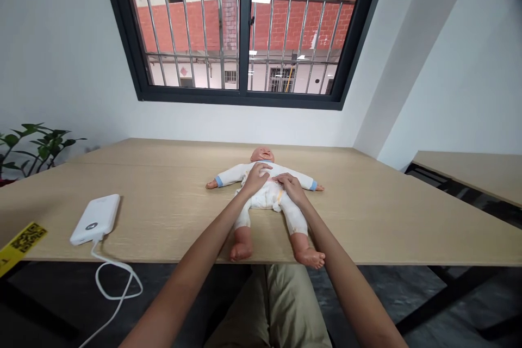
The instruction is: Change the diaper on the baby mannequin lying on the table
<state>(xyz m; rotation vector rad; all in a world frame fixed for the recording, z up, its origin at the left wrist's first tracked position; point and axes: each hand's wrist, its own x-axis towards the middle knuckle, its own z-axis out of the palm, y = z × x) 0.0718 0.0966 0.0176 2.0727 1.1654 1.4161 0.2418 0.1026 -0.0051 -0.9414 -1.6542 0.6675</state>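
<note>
A baby doll [265, 160] in a white romper lies on its back on the wooden table [367, 212], head toward the window, its bare feet at the front edge. My left hand [256, 178] rests on the doll's chest with fingers curled on the fabric. Close beside it, my right hand [290, 183] touches the romper [265, 198] at the belly, fingers bent as if pinching the cloth. Both forearms reach in from below.
A white power bank [95, 219] with a white cable [112, 283] lies at the table's left front. A yellow tag [22, 242] sits at the far left edge. A potted plant [36, 147] stands left. A second table [468, 174] is at right.
</note>
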